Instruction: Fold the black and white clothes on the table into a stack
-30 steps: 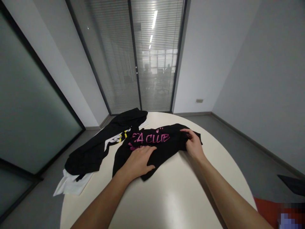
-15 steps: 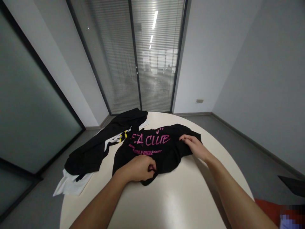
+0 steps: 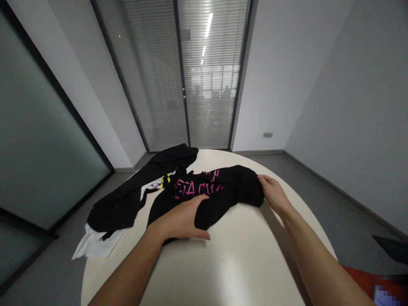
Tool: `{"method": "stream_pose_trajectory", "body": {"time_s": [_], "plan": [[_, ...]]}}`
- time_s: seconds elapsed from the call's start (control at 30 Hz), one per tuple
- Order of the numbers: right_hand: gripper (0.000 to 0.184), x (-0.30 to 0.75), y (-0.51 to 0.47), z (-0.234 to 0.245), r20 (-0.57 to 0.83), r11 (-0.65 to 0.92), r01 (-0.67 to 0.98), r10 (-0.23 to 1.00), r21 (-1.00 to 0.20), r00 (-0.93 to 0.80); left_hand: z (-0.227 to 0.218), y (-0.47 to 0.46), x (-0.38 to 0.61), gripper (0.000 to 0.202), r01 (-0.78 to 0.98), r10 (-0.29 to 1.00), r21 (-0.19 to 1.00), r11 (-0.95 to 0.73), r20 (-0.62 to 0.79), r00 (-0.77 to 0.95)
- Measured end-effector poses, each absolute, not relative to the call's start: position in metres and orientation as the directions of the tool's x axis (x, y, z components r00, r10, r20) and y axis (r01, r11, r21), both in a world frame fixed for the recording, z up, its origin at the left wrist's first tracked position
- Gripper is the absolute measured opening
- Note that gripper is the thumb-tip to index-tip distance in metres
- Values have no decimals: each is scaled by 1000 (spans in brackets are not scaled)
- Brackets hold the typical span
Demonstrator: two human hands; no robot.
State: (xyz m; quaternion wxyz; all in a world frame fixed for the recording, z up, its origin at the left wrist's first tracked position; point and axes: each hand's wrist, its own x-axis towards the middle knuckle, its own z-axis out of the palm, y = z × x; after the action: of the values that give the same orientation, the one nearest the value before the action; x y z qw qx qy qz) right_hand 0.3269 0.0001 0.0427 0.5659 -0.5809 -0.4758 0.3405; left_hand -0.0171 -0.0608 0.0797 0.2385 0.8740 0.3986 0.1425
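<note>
A black T-shirt (image 3: 219,208) with pink lettering lies bunched on the round table, its print partly covered by a fold. My left hand (image 3: 183,216) rests on the shirt's near side, fingers stretched over the cloth and thumb apart near the table top. At the shirt's right end, my right hand (image 3: 272,191) pinches the edge of the fabric between thumb and fingers. Left of the shirt lies a pile of black clothing (image 3: 134,191), with a white, black and yellow patterned part (image 3: 156,183) showing along its side.
White cloth (image 3: 100,244) sticks out under the pile at the table's left edge. The pale round table (image 3: 242,263) stands before a glass partition with blinds (image 3: 210,114). Something red (image 3: 357,278) shows at the lower right.
My left hand has opened from a closed grip and lies over the shirt. My right hand has moved right to the shirt's end. The near fabric is folded up over part of the lettering.
</note>
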Motion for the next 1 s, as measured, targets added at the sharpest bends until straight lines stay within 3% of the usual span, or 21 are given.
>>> {"method": "stream_pose_trajectory", "body": {"time_s": [0.1, 0.23, 0.37, 0.47, 0.63, 0.77, 0.9, 1.0], "plan": [[23, 332, 5, 36, 85, 83, 21, 918, -996, 387, 77, -58, -12, 89, 609, 724, 430, -667, 180, 666], [22, 328, 4, 37, 30, 67, -78, 914, -995, 405, 78, -54, -5, 41, 698, 717, 195, -689, 326, 616], [29, 324, 1, 38, 19, 44, -48, 903, -998, 430, 75, -57, 3, 13, 703, 724, 177, -689, 223, 653], [36, 327, 2, 36, 44, 33, 32, 899, -999, 435, 68, -61, 8, 31, 723, 739, 149, -674, 153, 656], [38, 331, 7, 27, 113, 41, 163, 880, -986, 462, 56, -58, 13, 14, 762, 762, 56, -645, 119, 637], [35, 328, 9, 24, 241, 102, 319, 870, -942, 431, 55, -57, 16, 19, 776, 774, -10, -630, 66, 630], [37, 324, 3, 31, 500, 269, 587, 821, -764, 274, 63, -58, 14, 20, 794, 796, 65, -605, 87, 599], [27, 320, -2, 37, 555, 287, 698, 811, -656, 188, 69, -56, 11, 20, 832, 846, 156, -532, 144, 513]]}}
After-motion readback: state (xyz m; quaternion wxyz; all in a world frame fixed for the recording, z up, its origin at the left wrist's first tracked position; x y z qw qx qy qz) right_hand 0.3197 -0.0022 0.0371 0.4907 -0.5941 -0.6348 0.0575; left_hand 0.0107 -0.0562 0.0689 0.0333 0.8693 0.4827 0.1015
